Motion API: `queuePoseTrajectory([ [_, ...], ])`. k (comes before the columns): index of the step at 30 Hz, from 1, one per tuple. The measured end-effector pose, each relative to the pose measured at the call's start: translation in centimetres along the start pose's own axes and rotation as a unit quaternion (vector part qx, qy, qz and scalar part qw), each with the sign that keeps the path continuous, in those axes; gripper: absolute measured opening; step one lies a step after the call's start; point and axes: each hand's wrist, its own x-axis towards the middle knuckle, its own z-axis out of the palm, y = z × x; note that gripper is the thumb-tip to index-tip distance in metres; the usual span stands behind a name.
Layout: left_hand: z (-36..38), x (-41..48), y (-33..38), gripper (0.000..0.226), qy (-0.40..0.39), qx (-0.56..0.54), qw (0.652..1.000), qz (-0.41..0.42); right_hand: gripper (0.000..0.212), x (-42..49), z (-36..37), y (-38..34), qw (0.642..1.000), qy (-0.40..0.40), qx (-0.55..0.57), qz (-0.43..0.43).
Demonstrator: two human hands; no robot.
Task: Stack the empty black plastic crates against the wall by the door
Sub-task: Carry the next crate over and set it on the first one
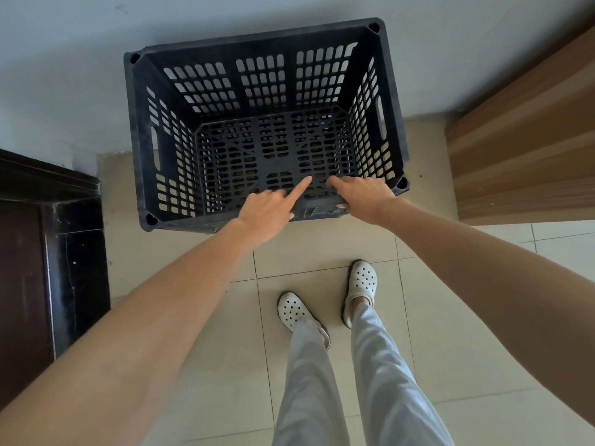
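Note:
An empty black plastic crate (138, 123) with slotted walls and floor stands against the pale wall (64, 59), seen from above. It sits high, and through its floor only dark plastic shows, so what is under it I cannot tell. My left hand (270, 214) rests on the crate's near rim, index finger stretched out over the inside, thumb on the outer face. My right hand (363, 194) lies on the same rim just to the right, fingers curled over the edge, thumb outside.
A dark brown door frame (48, 252) stands at the left. A wooden panel (521, 149) fills the right corner. Beige floor tiles (225, 381) run under my feet in white clogs (362, 281).

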Motion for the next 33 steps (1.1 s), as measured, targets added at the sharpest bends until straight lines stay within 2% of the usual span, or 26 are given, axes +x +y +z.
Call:
queuePoseTrajectory([
  [3, 0.8, 1.0, 0.1, 0.06, 0.011, -0.044, 0.999, -0.018, 0.044, 0.1, -0.4, 1.1, 0.999, -0.032, 0.011, -0.013],
  [6, 1.9, 0.8, -0.3, 0.043, 0.027, -0.038, 0.998, -0.032, 0.045, 0.0, 0.4, 1.5, 0.999, -0.013, -0.021, -0.021],
  [10, 2.0, 0.6, 0.0, 0.047, 0.019, -0.022, 0.998, -0.057, 0.042, -0.3, 0.5, 1.4, 0.998, 0.018, -0.049, -0.022],
  [22, 2.1, -0.4, -0.1, 0.045, 0.094, -0.022, 0.993, -0.069, 0.04, -0.9, -0.2, 0.4, 0.997, 0.035, -0.066, -0.025],
  [27, 1.3, 0.5, 0.0, 0.043, 0.096, -0.009, 0.993, -0.071, 0.037, -0.4, -0.8, 0.9, 0.997, 0.048, -0.05, -0.016],
  [33, 1.7, 1.7, -0.8, 0.043, 0.096, 0.005, 0.995, -0.021, 0.042, 0.1, 0.4, 1.8, 0.998, 0.062, -0.02, -0.009],
])
